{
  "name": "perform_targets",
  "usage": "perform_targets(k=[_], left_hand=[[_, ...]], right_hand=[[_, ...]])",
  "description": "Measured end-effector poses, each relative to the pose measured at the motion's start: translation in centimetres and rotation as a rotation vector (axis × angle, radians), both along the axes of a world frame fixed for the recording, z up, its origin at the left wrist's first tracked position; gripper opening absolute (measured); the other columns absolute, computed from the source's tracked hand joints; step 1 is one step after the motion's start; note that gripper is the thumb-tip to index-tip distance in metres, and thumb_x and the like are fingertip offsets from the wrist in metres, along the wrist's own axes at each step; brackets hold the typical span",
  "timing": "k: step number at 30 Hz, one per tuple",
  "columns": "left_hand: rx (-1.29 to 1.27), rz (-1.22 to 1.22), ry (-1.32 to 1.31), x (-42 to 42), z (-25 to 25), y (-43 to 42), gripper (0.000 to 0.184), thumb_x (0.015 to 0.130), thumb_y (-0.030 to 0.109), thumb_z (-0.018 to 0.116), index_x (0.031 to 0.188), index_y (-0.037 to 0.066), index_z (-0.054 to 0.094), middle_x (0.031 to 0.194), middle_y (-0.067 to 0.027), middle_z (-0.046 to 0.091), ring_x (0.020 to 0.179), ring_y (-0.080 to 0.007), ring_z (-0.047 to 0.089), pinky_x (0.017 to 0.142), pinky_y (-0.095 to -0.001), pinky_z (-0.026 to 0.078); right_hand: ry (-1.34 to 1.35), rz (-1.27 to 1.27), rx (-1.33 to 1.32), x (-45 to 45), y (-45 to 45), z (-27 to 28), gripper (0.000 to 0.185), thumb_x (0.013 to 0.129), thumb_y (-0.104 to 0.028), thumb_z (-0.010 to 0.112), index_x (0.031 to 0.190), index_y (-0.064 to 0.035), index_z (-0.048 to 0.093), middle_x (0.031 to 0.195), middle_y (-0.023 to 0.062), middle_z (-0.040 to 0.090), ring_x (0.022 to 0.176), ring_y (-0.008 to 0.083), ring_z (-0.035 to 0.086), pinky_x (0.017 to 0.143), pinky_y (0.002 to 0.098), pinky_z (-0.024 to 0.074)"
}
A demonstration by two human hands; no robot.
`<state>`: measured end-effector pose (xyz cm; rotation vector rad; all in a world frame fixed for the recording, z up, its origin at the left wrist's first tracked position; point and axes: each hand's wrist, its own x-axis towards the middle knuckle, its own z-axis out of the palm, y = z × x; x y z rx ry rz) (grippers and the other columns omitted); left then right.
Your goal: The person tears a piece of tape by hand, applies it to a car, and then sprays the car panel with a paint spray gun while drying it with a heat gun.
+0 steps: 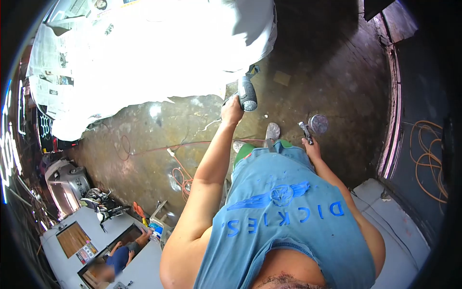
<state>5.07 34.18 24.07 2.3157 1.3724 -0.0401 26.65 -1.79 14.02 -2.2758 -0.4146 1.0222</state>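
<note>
My left hand (232, 111) is closed around the handle of a dark grey heat gun or hair dryer (247, 94), its round vented back toward me. The nozzle end points away, close to the lower edge of a brightly lit white covering (144, 62). Glare washes out most of that covering. Lower and to the right, beside my hip, my right hand (314, 149) grips a metal spray gun (305, 130). A round cup (318, 124) sits beside the gun and looks attached to it.
Newspaper sheets (53, 86) cover the left side. A reddish hose (159, 149) crosses the stained floor (202, 118) near my feet. Coiled orange hose (426, 154) hangs at right. A silver vehicle part (70, 185) stands left. Another person (120, 257) is at lower left.
</note>
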Motion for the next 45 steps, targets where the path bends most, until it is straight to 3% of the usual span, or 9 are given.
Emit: perform_targets(k=[5,17,21,25,31,35,39,43,45], left_hand=[[0.033,-0.048,-0.063,1.7,-3.3,-0.1,0.020,0.089,0.020,0.057,0.103,0.006,0.057,0.105,-0.0179,0.067,0.101,-0.0372,0.066,0.085,-0.0485,0.052],[0.299,0.210,-0.106,-4.0,-0.9,-0.8,0.032,0.084,0.016,0.065,0.112,0.007,0.054,0.102,-0.0166,0.064,0.095,-0.0395,0.064,0.080,-0.0511,0.051],[0.156,0.138,-0.024,-2.7,-0.7,-0.1,0.036,0.087,0.020,0.063,0.117,0.004,0.051,0.112,-0.0208,0.063,0.105,-0.0404,0.062,0.085,-0.0509,0.050],[0.133,-0.019,-0.037,0.9,-1.1,0.5,0.022,0.087,0.016,0.060,0.107,0.007,0.054,0.104,-0.0182,0.065,0.101,-0.0381,0.063,0.083,-0.0507,0.050],[0.044,-0.150,0.015,4.1,-3.1,1.8,0.024,0.087,0.016,0.058,0.108,0.007,0.054,0.107,-0.0168,0.065,0.104,-0.0360,0.063,0.084,-0.0495,0.050],[0.024,-0.037,0.016,2.8,-2.4,1.9,0.023,0.086,0.012,0.057,0.108,0.006,0.054,0.108,-0.0190,0.065,0.102,-0.0380,0.063,0.085,-0.0496,0.049],[0.277,0.077,-0.281,-1.2,-1.8,0.6,0.026,0.085,0.010,0.059,0.110,0.004,0.053,0.104,-0.0199,0.064,0.100,-0.0410,0.062,0.083,-0.0504,0.049],[0.201,0.388,-0.348,-5.0,2.8,-1.5,0.035,0.083,0.013,0.066,0.114,0.003,0.052,0.108,-0.0211,0.063,0.103,-0.0428,0.060,0.086,-0.0507,0.047],[0.374,0.465,-0.430,-7.9,3.2,-2.2,0.039,0.083,0.011,0.065,0.119,0.003,0.051,0.109,-0.0218,0.063,0.104,-0.0428,0.060,0.087,-0.0500,0.047]], right_hand=[[0.010,-0.070,0.013,0.5,-1.2,-1.3,0.041,0.090,-0.039,0.072,0.108,-0.0025,0.067,0.085,0.0083,0.073,0.080,0.0190,0.069,0.075,0.0343,0.0527],[0.042,-0.077,-0.023,1.1,-0.8,-2.3,0.041,0.091,-0.038,0.072,0.110,-0.0021,0.066,0.084,0.0076,0.073,0.079,0.0166,0.069,0.074,0.0330,0.0536],[-0.043,-0.023,-0.008,0.3,-0.3,-2.8,0.041,0.091,-0.040,0.071,0.112,-0.0042,0.067,0.086,0.0081,0.073,0.080,0.0175,0.069,0.076,0.0338,0.0529],[-0.105,0.005,-0.070,-0.5,0.1,-1.4,0.046,0.089,-0.045,0.071,0.115,-0.0081,0.067,0.087,0.0079,0.073,0.084,0.0220,0.070,0.079,0.0370,0.0524],[-0.107,-0.062,-0.005,-1.5,-0.6,-0.7,0.048,0.088,-0.047,0.071,0.116,-0.0089,0.067,0.089,0.0083,0.074,0.087,0.0245,0.070,0.082,0.0381,0.0519],[-0.126,-0.075,0.026,-1.2,-1.1,-2.0,0.046,0.090,-0.043,0.071,0.115,-0.0049,0.067,0.090,0.0096,0.074,0.086,0.0221,0.069,0.081,0.0371,0.0517],[-0.045,-0.097,0.097,-0.4,0.0,-0.6,0.043,0.090,-0.039,0.071,0.112,-0.0025,0.067,0.088,0.0088,0.072,0.082,0.0196,0.068,0.078,0.0355,0.0514],[0.049,-0.063,0.123,0.3,1.4,0.6,0.040,0.091,-0.037,0.071,0.112,-0.0030,0.066,0.086,0.0099,0.072,0.080,0.0216,0.068,0.078,0.0367,0.0513],[0.059,0.015,0.124,0.8,1.7,-0.9,0.040,0.091,-0.036,0.070,0.116,-0.0039,0.066,0.087,0.0109,0.073,0.081,0.0228,0.068,0.079,0.0375,0.0512]])
